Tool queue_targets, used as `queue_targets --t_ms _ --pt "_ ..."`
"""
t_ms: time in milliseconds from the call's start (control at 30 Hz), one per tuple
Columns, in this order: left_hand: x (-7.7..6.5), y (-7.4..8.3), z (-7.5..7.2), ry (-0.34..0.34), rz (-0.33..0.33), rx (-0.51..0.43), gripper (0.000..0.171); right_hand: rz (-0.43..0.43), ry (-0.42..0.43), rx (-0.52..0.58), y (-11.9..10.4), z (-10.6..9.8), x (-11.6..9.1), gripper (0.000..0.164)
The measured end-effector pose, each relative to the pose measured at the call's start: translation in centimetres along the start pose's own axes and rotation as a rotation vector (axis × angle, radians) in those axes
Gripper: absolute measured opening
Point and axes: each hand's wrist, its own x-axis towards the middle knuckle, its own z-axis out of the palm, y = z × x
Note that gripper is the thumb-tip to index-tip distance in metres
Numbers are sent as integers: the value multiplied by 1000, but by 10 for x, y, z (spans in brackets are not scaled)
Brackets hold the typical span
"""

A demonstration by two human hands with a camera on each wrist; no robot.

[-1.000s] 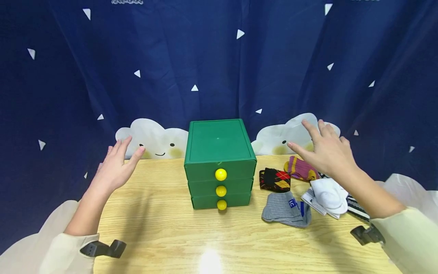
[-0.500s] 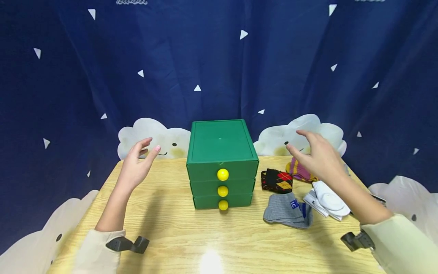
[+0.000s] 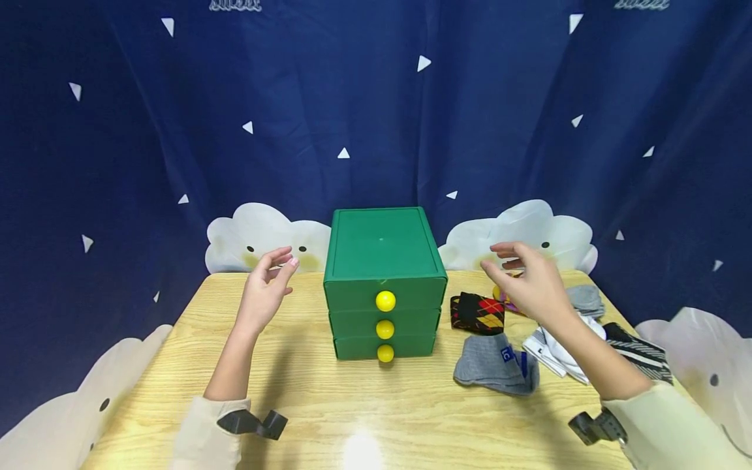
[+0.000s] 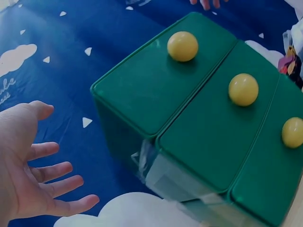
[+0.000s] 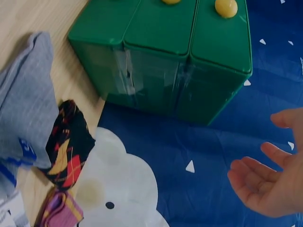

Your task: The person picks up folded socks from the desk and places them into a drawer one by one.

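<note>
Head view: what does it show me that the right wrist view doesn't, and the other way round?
Only the head view shows the left hand, the top panel of the green drawer unit, its lowest yellow knob and the black-and-white striped sock.

Only the right wrist view shows clear, shiny strips on the drawer unit's side.

Both share the right hand, holding nothing, the grey socks, the black argyle sock, and parts of the purple-and-yellow sock and white socks.

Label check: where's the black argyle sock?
In the head view, the black argyle sock lies right of the green drawer box, behind the blue-labelled grey sock.
</note>
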Motion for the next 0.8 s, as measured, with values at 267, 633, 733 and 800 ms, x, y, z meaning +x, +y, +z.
queue_targets --t_ms 267,633,733,800 --pt "0 -2 20 -53 -32 -106 45 -3 3 46 -9 16 -7 38" --pt "2 -3 39 -83 -35 -181 46 -47 -29 157 -20 38 -14 28" --pt "2 -4 43 -102 -35 -193 47 -68 -34 173 -24 42 -16 26" --pt "3 -4 45 -112 -34 -194 48 -82 -33 192 -27 46 -17 23"
